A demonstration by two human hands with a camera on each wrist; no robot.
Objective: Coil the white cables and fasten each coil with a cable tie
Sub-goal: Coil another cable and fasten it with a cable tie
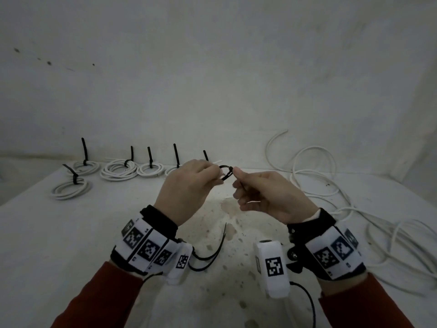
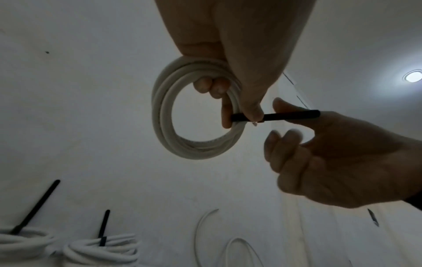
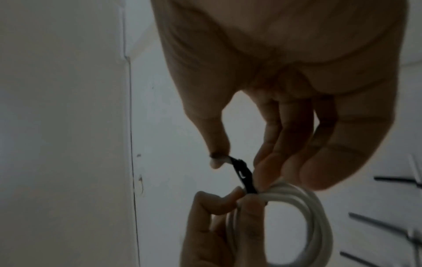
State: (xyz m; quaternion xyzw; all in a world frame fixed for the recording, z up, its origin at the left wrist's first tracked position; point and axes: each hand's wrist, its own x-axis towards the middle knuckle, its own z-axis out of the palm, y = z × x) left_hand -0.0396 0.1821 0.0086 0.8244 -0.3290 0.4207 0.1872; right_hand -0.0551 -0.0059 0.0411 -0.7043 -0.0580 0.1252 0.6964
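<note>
Left wrist view: left hand (image 2: 230, 45) grips the white coil (image 2: 164, 115); the black cable tie (image 2: 290, 115) runs sideways from the coil to the right hand (image 2: 338, 162), whose fingers (image 2: 282, 106) pinch its tail.

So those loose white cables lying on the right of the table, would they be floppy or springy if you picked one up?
Probably springy rather than limp: the loose white cables lie in wide open loops, one end lifting off the table. The coil that the left hand grips keeps its round shape, so the cable probably bends without kinking.
</note>
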